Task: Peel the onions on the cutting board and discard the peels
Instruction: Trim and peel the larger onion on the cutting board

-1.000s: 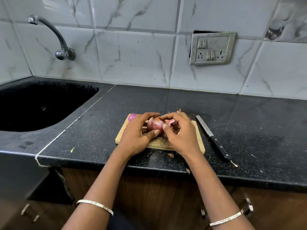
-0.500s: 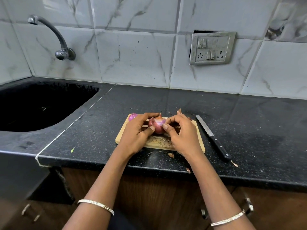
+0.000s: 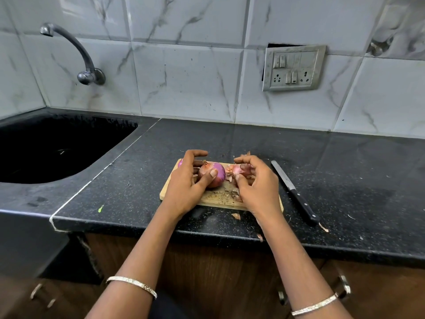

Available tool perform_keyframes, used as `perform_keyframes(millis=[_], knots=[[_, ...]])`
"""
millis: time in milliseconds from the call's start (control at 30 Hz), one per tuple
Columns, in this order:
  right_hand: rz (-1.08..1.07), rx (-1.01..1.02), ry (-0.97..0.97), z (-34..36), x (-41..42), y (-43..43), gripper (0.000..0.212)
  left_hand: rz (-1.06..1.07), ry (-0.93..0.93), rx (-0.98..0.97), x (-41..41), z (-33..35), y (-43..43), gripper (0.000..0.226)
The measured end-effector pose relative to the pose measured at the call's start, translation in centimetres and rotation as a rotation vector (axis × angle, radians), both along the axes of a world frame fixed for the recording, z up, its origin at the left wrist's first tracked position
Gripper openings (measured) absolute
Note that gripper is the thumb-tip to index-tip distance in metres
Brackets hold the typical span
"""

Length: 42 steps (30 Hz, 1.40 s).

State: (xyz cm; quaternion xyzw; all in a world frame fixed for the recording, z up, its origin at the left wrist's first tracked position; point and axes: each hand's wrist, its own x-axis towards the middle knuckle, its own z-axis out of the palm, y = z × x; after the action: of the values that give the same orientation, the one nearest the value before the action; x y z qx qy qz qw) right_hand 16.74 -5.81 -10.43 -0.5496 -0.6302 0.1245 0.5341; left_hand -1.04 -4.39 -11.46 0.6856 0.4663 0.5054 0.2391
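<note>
Gripping onion (image 3: 215, 172) on board (image 3: 220, 199), left hand (image 3: 184, 189); right hand (image 3: 259, 187) just beside, pinching peel (image 3: 236, 169).

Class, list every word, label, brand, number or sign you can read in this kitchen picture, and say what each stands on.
No text can be read anywhere.
The switch panel: switches and sockets only, no lettering visible.
The knife: no brand mark visible.
The cutting board: no print visible.
The onion in the left hand: no sticker visible.
The peel in the right hand: unmarked.
</note>
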Motion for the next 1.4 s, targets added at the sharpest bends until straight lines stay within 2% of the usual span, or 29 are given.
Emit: perform_keyframes(millis=[167, 267, 400, 533, 633, 767, 900, 1100, 1400], knots=[[0.116, -0.003, -0.040, 0.17, -0.41, -0.26, 0.027, -0.013, 0.071, 0.091, -0.21, -0.06, -0.02, 0.031], [0.249, -0.033, -0.089, 0.09, -0.57, -0.43, 0.047, -0.026, -0.012, 0.072, -0.26, -0.25, 0.11, 0.027], [0.249, -0.043, -0.210, 0.14, -0.67, -0.44, 0.065, -0.043, -0.081, 0.073, -0.04, -0.10, -0.13, 0.024], [0.223, -0.062, -0.179, 0.08, -0.59, -0.26, 0.050, -0.006, -0.080, 0.104, -0.38, -0.16, 0.08, 0.010], [0.266, -0.052, -0.050, -0.01, -0.50, -0.28, 0.036, 0.020, -0.067, 0.103, -0.37, -0.26, 0.16, 0.012], [0.248, -0.014, -0.079, -0.07, -0.48, -0.16, 0.027, -0.010, -0.035, 0.088, -0.21, -0.04, -0.23, 0.024], [0.236, 0.013, -0.042, 0.03, -0.40, -0.06, 0.019, -0.067, 0.009, 0.056, -0.34, 0.18, -0.34, 0.051], [0.227, 0.058, -0.042, 0.14, -0.50, -0.29, 0.020, -0.137, 0.072, 0.075, -0.09, 0.06, -0.10, 0.058], [0.180, 0.100, -0.105, 0.19, -0.62, -0.28, 0.023, -0.177, -0.016, 0.022, -0.19, -0.54, 0.46, 0.059]])
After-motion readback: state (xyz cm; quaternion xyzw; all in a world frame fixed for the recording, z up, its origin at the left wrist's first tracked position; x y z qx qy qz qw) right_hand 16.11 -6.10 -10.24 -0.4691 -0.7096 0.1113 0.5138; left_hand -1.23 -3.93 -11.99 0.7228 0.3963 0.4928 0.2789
